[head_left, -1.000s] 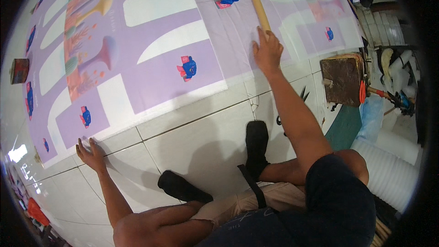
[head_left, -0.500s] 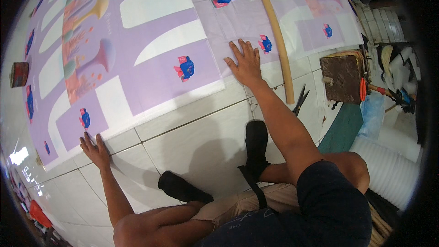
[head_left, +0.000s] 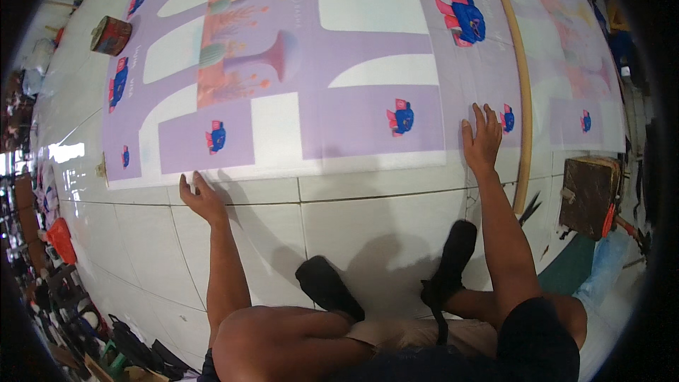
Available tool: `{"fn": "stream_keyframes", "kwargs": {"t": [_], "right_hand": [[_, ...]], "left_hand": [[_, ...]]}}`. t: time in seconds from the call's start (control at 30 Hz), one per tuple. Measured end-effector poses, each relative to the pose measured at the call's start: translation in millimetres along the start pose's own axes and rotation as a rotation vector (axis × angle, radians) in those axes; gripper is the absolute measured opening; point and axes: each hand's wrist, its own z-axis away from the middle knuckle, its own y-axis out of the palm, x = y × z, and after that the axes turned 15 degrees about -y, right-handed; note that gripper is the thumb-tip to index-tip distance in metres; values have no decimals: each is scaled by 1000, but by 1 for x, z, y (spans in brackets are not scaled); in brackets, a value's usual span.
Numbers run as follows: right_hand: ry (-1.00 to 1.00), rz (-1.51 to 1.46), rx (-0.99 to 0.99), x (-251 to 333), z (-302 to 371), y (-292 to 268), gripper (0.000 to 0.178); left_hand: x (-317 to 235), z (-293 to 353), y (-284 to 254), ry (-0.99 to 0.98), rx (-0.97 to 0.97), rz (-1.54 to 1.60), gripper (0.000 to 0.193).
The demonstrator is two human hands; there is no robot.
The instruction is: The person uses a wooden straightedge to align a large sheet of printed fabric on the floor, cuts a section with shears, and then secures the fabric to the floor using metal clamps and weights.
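**Hands flat on a printed sheet**

Here the white tiled floor [head_left: 353, 219] fills most of the view, and on it lies one large lilac sheet [head_left: 339, 117] printed with white panels and small blue-and-pink figures; nine of those figures can be counted. A second, paler sheet [head_left: 573, 92] lies to the right of it. Between the two runs one long wooden stick [head_left: 522, 85], laid from the far edge down to the near tiles.

One brown block [head_left: 590, 184] stands on the floor at the right, just beyond the stick's near end. One round tin [head_left: 111, 35] sits far left, beside the lilac sheet's edge.

Two black shoes [head_left: 329, 286] point toward the sheet, the other shoe [head_left: 453, 255] being nearer the right arm.

The right hand [head_left: 482, 143] rests open and flat on the sheet's near right corner, fingers spread, gripping nothing, close beside the stick but not touching it. The left hand [head_left: 201, 197] is likewise open, fingers spread, pressing on the tile with its fingertips at the sheet's near edge; it holds nothing.
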Motion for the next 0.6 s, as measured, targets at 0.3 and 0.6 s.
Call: {"fn": "stream_keyframes", "kwargs": {"t": [0.3, 0.6], "right_hand": [[-162, -7, 56, 86, -58, 17, 58], [-217, -4, 123, 97, -107, 26, 61]], "left_hand": [[6, -15, 4, 397, -97, -516, 59], [-36, -16, 25, 428, 186, -605, 62]]}}
